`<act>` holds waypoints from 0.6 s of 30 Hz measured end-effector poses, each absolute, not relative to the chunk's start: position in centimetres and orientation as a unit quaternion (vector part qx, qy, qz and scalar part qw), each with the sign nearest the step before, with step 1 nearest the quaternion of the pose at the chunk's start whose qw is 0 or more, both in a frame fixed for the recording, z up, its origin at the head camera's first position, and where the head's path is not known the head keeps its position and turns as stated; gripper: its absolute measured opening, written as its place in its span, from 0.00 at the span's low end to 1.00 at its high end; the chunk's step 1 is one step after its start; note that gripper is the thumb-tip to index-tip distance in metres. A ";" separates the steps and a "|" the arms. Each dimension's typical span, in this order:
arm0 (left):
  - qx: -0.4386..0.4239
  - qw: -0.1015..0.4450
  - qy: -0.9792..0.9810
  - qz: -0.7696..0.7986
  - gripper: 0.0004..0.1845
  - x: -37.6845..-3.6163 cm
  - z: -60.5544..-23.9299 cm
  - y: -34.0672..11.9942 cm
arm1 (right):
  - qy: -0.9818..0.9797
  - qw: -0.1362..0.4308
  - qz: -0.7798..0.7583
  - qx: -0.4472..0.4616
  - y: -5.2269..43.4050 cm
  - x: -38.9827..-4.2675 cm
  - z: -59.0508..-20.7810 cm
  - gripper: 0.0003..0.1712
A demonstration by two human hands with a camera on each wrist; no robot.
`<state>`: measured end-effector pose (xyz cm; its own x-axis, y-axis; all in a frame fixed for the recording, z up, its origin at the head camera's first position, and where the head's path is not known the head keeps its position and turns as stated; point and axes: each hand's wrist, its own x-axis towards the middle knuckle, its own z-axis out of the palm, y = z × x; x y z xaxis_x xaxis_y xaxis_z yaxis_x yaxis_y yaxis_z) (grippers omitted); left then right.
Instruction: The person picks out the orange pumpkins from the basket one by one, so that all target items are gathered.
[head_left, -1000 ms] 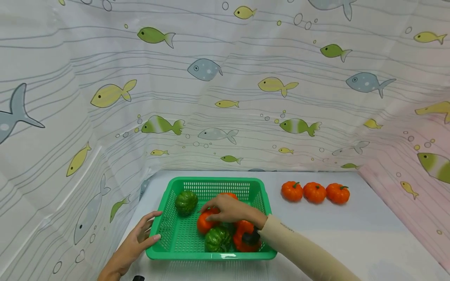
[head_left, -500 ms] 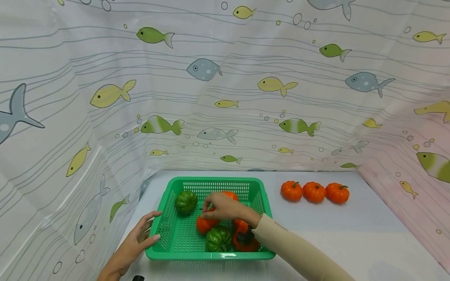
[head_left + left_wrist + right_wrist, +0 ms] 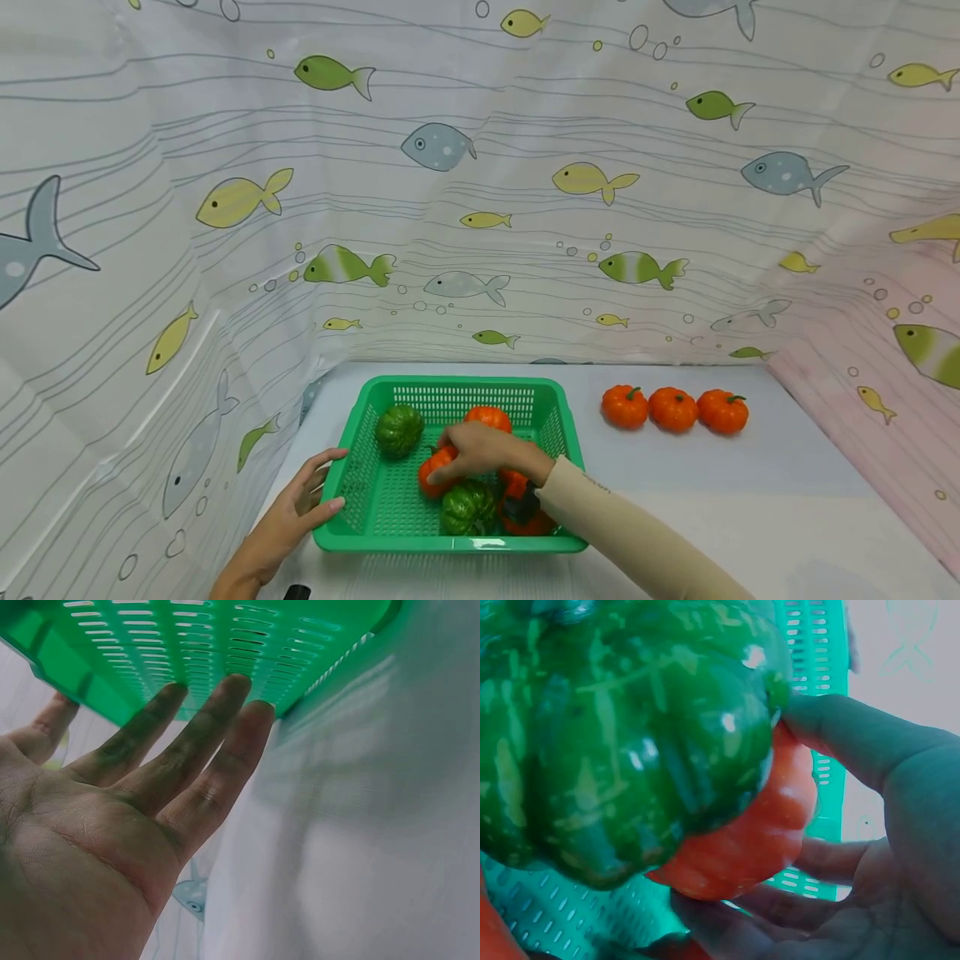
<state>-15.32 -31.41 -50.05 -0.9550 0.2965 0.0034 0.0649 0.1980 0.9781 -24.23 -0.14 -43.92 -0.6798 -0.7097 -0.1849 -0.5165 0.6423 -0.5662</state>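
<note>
A green perforated basket (image 3: 390,544) holds several small ribbed pumpkins. My right hand (image 3: 483,448) grips an orange pumpkin (image 3: 431,478) near the basket's middle; in the right wrist view, thumb and fingers are on opposite sides of this orange pumpkin (image 3: 739,851). A glossy green pumpkin (image 3: 467,507) sits just in front of it and covers much of it in that view. My left hand (image 3: 296,504) is at the basket's left side. Its long fingers (image 3: 206,787) extend toward the slotted outer wall (image 3: 195,660), with the thumb near the rim; firm contact is hard to tell.
Another green pumpkin (image 3: 399,431) lies in the basket's back left corner, an orange one (image 3: 489,417) at the back. More orange (image 3: 528,527) shows at the right, partly hidden by my wrist. Three orange pumpkins (image 3: 672,410) stand in a row on the white table, right of the basket.
My right hand has shifted slightly and its fingers now sit lower around the orange pumpkin, which has tilted a little. The left hand and basket stay in place.
</note>
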 end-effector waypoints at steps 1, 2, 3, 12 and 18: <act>0.117 0.095 0.767 0.624 0.31 -15.3 -50.0 -31.4 | 0.884 0.195 -0.234 -0.355 -0.1 -24.3 -43.9 0.31; 0.117 0.095 0.766 0.625 0.31 -15.3 -50.0 -31.3 | 0.882 0.193 -0.230 -0.364 -0.1 -24.3 -43.9 0.31; 0.116 0.097 0.765 0.626 0.31 -15.3 -50.0 -31.3 | 0.880 0.191 -0.227 -0.372 -0.1 -24.3 -43.9 0.30; 0.099 0.104 0.763 0.631 0.31 -15.3 -50.0 -31.2 | 0.872 0.168 -0.244 -0.390 -0.2 -24.6 -44.1 0.27; 0.102 0.103 0.763 0.630 0.31 -15.3 -49.9 -31.2 | 0.862 0.128 -0.285 -0.400 0.2 -24.6 -43.9 0.28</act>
<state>-15.28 -31.21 -49.94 -0.9578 0.2860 -0.0289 0.0257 0.1854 0.9823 -24.64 0.19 -43.92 -0.6481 -0.7615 0.0075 -0.6163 0.5187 -0.5925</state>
